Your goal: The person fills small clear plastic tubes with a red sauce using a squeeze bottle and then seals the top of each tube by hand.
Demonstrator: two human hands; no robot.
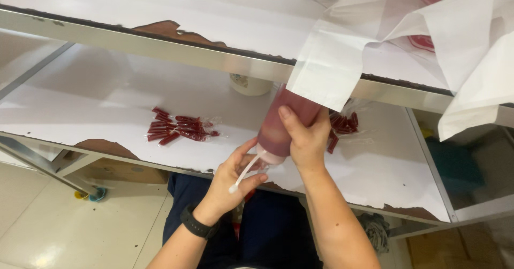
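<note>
My right hand (306, 139) grips a squeeze bottle (282, 120) of dark red sauce, tilted with its nozzle pointing down toward me. My left hand (235, 179), with a black band on the wrist, pinches a thin white tube or narrow packet (243, 173) at the bottle's nozzle. A pile of small filled red packets (179, 130) lies on the white table (107, 97) to the left. More red packets (342, 125) lie behind my right hand, partly hidden.
A metal-edged upper shelf (176, 55) crosses above the table, with white plastic bags (407, 33) draped over its right end. A white cup (250, 84) stands under the shelf. The table's surface is peeling at the front edge. A cardboard box (120, 170) sits on the tiled floor.
</note>
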